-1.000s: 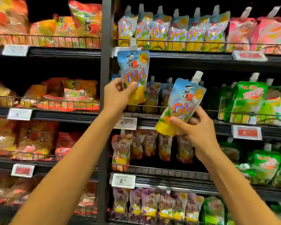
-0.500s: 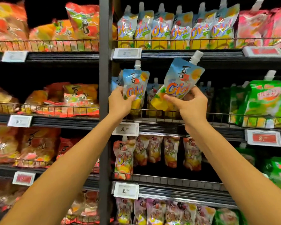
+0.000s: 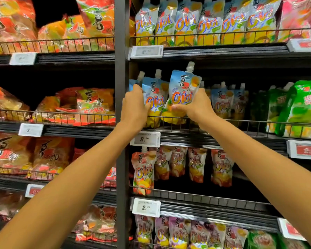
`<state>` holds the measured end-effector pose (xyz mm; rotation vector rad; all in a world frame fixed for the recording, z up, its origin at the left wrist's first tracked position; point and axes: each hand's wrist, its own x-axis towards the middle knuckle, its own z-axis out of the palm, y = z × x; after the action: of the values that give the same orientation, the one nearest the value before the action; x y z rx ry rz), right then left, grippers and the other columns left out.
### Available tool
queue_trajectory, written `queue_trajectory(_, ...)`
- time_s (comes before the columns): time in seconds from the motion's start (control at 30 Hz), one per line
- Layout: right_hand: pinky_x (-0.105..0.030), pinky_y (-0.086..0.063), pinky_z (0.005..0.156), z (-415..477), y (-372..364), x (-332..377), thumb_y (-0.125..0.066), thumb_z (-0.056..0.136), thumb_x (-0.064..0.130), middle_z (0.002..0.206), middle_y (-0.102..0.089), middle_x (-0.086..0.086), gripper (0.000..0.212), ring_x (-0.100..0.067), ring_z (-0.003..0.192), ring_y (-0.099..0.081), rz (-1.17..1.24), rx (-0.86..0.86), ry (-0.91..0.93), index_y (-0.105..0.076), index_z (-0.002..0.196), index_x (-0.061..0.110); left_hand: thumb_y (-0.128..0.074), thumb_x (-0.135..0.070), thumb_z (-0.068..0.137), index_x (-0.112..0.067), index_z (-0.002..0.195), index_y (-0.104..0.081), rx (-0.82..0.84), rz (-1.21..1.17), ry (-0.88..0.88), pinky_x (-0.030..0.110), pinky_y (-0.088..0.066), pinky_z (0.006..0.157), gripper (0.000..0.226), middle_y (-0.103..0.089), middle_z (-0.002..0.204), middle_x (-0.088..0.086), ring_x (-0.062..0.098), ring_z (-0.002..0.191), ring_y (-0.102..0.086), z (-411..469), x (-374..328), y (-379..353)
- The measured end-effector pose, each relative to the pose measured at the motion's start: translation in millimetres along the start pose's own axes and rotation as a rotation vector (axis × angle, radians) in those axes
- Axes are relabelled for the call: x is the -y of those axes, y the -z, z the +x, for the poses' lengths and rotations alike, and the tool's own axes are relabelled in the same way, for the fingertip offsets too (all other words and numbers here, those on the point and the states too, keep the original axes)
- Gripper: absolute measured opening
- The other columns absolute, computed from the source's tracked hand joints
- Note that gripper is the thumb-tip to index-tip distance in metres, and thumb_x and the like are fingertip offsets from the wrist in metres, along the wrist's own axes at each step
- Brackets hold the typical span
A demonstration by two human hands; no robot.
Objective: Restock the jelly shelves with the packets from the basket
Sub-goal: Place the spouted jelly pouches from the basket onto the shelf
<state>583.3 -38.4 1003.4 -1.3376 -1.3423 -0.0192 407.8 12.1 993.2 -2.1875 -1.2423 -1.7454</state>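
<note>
One blue-and-yellow Cici jelly pouch (image 3: 154, 97) was gripped by the left hand (image 3: 134, 106), thumb across its front and fingers curled behind. It stood with its base behind the wire rail (image 3: 250, 122) of the second shelf (image 3: 223, 139), just right of the dark upright post (image 3: 121, 105). A second Cici pouch (image 3: 182, 88), touching the first, was gripped by the right hand (image 3: 197, 106), its spout leaning right and its base at the rail. Matching pouches (image 3: 221, 103) stood further right, above a 2.50 price tag (image 3: 145, 139).

A single head-worn camera (wide-angle) faces the jelly shelves (image 3: 214, 139) squarely from near.
</note>
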Motion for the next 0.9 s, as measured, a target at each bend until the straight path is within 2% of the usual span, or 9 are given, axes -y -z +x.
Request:
queue_trajectory(0.2, -0.028, -0.045, 0.079, 3, -1, 11, -0.087, 0.070, 0.021, 0.113, -0.054, -0.006, 0.079, -0.019, 0.101, -0.054, -0.057, 0.182, -0.116, -0.036, 0.128, 0.004, -0.074, -0.019, 0.086, -0.002, 0.113, -0.056, 0.007, 0.008, 0.079, 0.041, -0.054, 0.087, 0.037, -0.066, 0.104, 0.018, 0.031, 0.102, -0.063, 2, 2, 2)
queue_trajectory(0.3, -0.028, -0.042, 0.073, 4, -1, 16, -0.083, 0.076, 0.022, 0.105, -0.054, -0.006, 0.066, -0.019, 0.093, -0.054, -0.131, 0.247, -0.150, -0.040, 0.122, 0.005, -0.074, -0.017, 0.085, -0.004, 0.074, -0.061, 0.045, -0.039, 0.090, 0.042, -0.056, 0.085, 0.021, -0.068, 0.079, 0.012, 0.025, 0.088, -0.068, 4, 0, 4)
queue_trajectory(0.33, -0.026, -0.042, 0.069, 5, -1, 17, -0.081, 0.078, 0.022, 0.101, -0.054, -0.005, 0.057, -0.016, 0.087, -0.054, -0.141, 0.263, -0.155, -0.042, 0.116, 0.006, -0.074, -0.016, 0.085, -0.008, 0.062, -0.056, 0.056, -0.049, 0.095, 0.041, -0.057, 0.083, 0.031, -0.065, 0.069, 0.008, 0.024, 0.082, -0.069, 5, 0, 4)
queue_trajectory(0.4, -0.023, -0.038, 0.059, 6, 1, 18, -0.078, 0.082, 0.021, 0.092, -0.055, -0.004, 0.039, -0.013, 0.076, -0.051, -0.156, 0.294, -0.164, -0.046, 0.102, 0.008, -0.072, -0.016, 0.086, -0.012, 0.054, -0.048, 0.077, -0.062, 0.107, 0.039, -0.057, 0.083, 0.040, -0.061, 0.063, 0.005, 0.024, 0.080, -0.070, 5, 0, 4)
queue_trajectory(0.47, -0.022, -0.037, 0.057, 5, 3, 18, -0.075, 0.084, 0.020, 0.091, -0.056, -0.003, 0.032, -0.014, 0.078, -0.051, -0.150, 0.310, -0.168, -0.047, 0.095, 0.010, -0.069, -0.015, 0.089, -0.009, 0.060, -0.055, 0.096, -0.056, 0.105, 0.034, -0.056, 0.083, 0.033, -0.068, 0.075, 0.011, 0.023, 0.086, -0.070, 6, -1, 4)
queue_trajectory(0.6, -0.021, -0.037, 0.056, -2, 4, 14, -0.074, 0.087, 0.020, 0.095, -0.056, -0.003, 0.038, -0.017, 0.089, -0.054, -0.131, 0.235, -0.140, -0.045, 0.109, 0.008, -0.062, -0.014, 0.092, -0.004, 0.074, -0.062, 0.066, -0.062, 0.094, 0.030, -0.056, 0.077, 0.021, -0.070, 0.084, 0.016, 0.026, 0.085, -0.070, 0, -1, 5)
queue_trajectory(0.73, -0.022, -0.047, 0.081, -24, 13, 6, -0.067, 0.092, 0.016, 0.125, -0.058, -0.007, 0.055, -0.017, 0.109, -0.057, -0.003, 0.075, -0.060, -0.040, 0.139, 0.007, -0.065, -0.017, 0.091, -0.002, 0.110, -0.064, -0.074, -0.108, 0.051, 0.013, -0.044, 0.067, 0.024, -0.068, 0.103, 0.010, 0.011, 0.085, -0.059, -25, -5, 11)
queue_trajectory(0.83, -0.007, -0.046, 0.084, -65, 23, -5, -0.059, 0.093, 0.005, 0.119, -0.061, -0.002, 0.037, -0.011, 0.112, -0.058, 0.150, -0.126, 0.113, -0.052, 0.129, 0.009, -0.067, -0.009, 0.088, -0.007, 0.112, -0.061, -0.109, -0.264, -0.045, 0.007, -0.045, 0.076, 0.025, -0.064, 0.101, -0.003, 0.006, 0.089, -0.059, -62, -10, 15)
queue_trajectory(0.9, -0.007, -0.046, 0.083, -100, 24, -21, -0.057, 0.092, 0.003, 0.108, -0.064, 0.000, 0.027, -0.006, 0.104, -0.061, 0.166, -0.178, 0.187, -0.058, 0.118, 0.011, -0.066, -0.007, 0.087, -0.010, 0.105, -0.063, -0.078, -0.329, -0.074, 0.005, -0.045, 0.074, 0.018, -0.065, 0.094, -0.007, 0.004, 0.080, -0.060, -94, -10, 11)
